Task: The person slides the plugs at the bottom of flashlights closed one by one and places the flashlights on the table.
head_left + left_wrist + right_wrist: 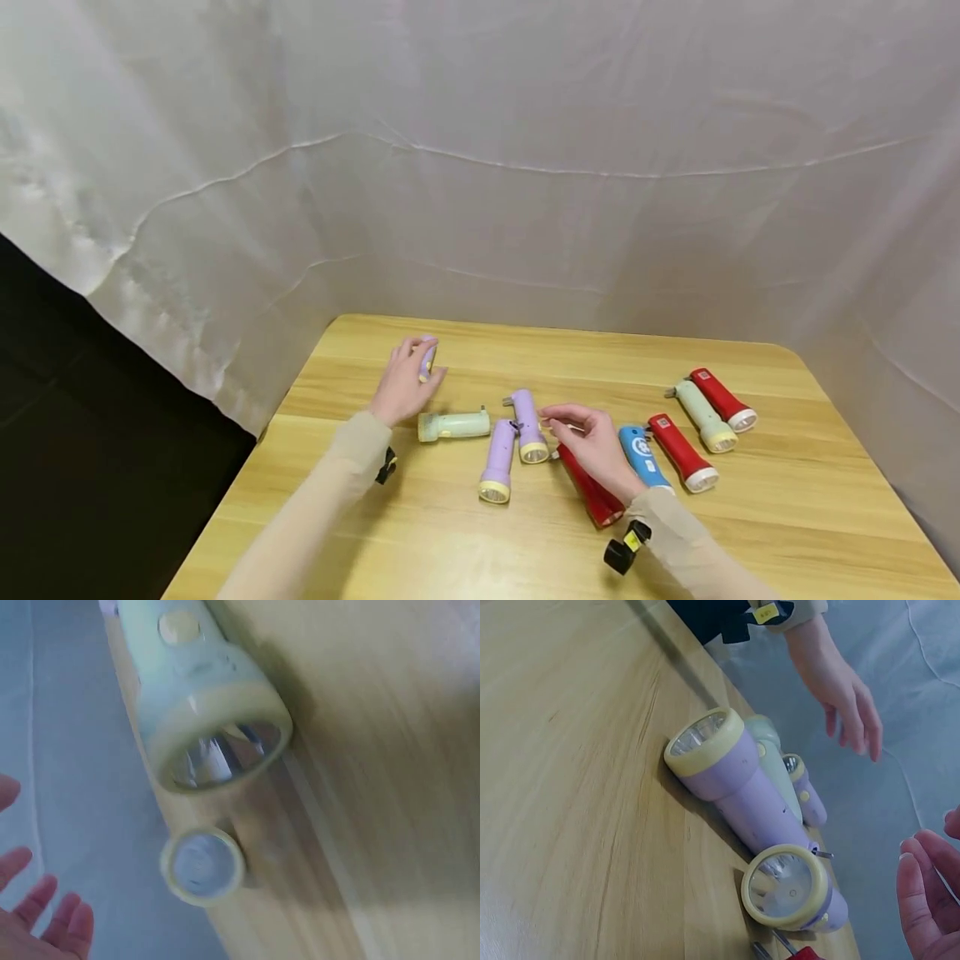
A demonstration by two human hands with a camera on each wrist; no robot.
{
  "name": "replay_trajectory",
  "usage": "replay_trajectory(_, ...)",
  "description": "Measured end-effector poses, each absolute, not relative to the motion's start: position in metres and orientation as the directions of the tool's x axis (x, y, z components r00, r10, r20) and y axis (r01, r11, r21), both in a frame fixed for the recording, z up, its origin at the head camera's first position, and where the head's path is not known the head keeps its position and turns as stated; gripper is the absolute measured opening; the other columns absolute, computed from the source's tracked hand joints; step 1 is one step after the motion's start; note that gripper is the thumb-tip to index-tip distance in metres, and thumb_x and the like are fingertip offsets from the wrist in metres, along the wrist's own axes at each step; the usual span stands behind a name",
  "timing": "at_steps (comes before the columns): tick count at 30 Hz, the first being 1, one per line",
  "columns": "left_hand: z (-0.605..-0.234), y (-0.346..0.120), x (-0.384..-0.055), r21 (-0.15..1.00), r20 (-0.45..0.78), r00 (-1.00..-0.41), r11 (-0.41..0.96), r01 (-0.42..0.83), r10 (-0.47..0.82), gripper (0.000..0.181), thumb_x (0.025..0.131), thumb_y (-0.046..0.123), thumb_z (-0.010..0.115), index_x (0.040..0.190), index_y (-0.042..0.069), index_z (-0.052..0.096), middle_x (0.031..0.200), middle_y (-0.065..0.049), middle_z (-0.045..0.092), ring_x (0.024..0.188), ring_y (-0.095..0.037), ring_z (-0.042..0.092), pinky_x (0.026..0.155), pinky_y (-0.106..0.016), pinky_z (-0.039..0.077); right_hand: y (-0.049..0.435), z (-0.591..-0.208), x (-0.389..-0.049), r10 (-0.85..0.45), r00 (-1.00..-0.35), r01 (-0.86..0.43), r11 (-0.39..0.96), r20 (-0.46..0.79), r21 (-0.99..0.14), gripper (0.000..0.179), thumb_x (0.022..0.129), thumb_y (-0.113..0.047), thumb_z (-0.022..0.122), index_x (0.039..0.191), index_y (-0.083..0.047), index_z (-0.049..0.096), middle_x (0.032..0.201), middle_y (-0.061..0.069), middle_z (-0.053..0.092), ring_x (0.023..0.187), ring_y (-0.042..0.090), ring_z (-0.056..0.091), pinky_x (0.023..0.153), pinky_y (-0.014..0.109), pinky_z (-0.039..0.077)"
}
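Observation:
My left hand (405, 383) hovers over a purple flashlight (427, 360) at the far left of the table. In the right wrist view that hand's fingers (849, 712) hang loose, apart from the flashlight. The left wrist view shows a pale green flashlight (180, 675) up close. My right hand (592, 442) is above a red flashlight (588, 492) and beside an upper purple flashlight (527, 425), its fingers bent loosely with nothing seen in them. Another purple flashlight (498, 462) lies left of that one, their near ends almost touching.
Right of my right hand lie a blue flashlight (643, 458), a red flashlight (681, 450), a pale green flashlight (705, 417) and another red flashlight (722, 398). A pale curtain (525, 233) surrounds the wooden table (420, 533) at the back and sides.

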State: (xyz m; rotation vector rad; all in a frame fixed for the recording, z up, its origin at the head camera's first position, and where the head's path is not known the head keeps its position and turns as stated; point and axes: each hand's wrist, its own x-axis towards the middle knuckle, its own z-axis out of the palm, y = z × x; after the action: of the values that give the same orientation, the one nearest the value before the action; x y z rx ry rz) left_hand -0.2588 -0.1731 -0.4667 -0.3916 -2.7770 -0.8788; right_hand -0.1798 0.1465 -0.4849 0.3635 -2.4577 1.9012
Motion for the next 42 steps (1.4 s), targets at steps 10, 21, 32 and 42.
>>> replay_trajectory(10, -0.468, -0.153, -0.230, 0.330, 0.158, -0.854, 0.789, 0.518, 0.495, 0.059, 0.099, 0.040, 0.062, 0.148, 0.009, 0.049, 0.142, -0.013, 0.055, 0.130, -0.031, 0.054, 0.111, -0.049, 0.047, 0.143, -0.484, -0.177, -0.188, -0.969, -0.204, 0.234, 0.162, -0.950, 0.021, 0.097, -0.003, 0.063, 0.115, 0.000, 0.073, 0.117, 0.021, 0.073, 0.104, 0.015, 0.072, 0.088, 0.013, 0.054)
replay_trajectory(21, -0.485, -0.151, -0.219, 0.265, -0.012, -0.842, 0.814, 0.517, 0.539, 0.069, 0.094, 0.049, 0.066, 0.144, 0.005, 0.052, 0.140, -0.014, 0.057, 0.128, -0.031, 0.057, 0.110, -0.047, 0.048, 0.142, -0.486, -0.178, -0.161, -0.981, -0.151, 0.301, 0.106, -0.942, 0.023, 0.096, -0.005, 0.064, 0.117, -0.002, 0.072, 0.117, 0.017, 0.074, 0.108, 0.018, 0.070, 0.089, 0.012, 0.052)
replay_trajectory(32, -0.490, -0.151, -0.216, 0.249, -0.027, -0.842, 0.819, 0.516, 0.539, 0.068, 0.089, 0.046, 0.074, 0.138, 0.002, 0.056, 0.126, -0.012, 0.062, 0.110, -0.026, 0.062, 0.100, -0.043, 0.054, 0.137, -0.485, -0.179, -0.131, -0.991, -0.063, 0.252, 0.030, -0.966, 0.025, 0.094, -0.003, 0.066, 0.119, 0.001, 0.070, 0.118, 0.020, 0.073, 0.105, 0.013, 0.071, 0.088, 0.012, 0.053)
replay_trajectory(42, -0.492, -0.152, -0.217, 0.246, -0.043, -0.858, 0.838, 0.487, 0.511, 0.066, 0.086, 0.041, 0.079, 0.133, -0.001, 0.059, 0.123, -0.014, 0.064, 0.109, -0.029, 0.063, 0.100, -0.045, 0.053, 0.134, -0.483, -0.179, -0.139, -0.990, 0.000, 0.215, -0.031, -0.977, 0.031, 0.095, -0.002, 0.065, 0.125, 0.004, 0.066, 0.121, 0.021, 0.072, 0.105, 0.011, 0.071, 0.084, 0.014, 0.055)
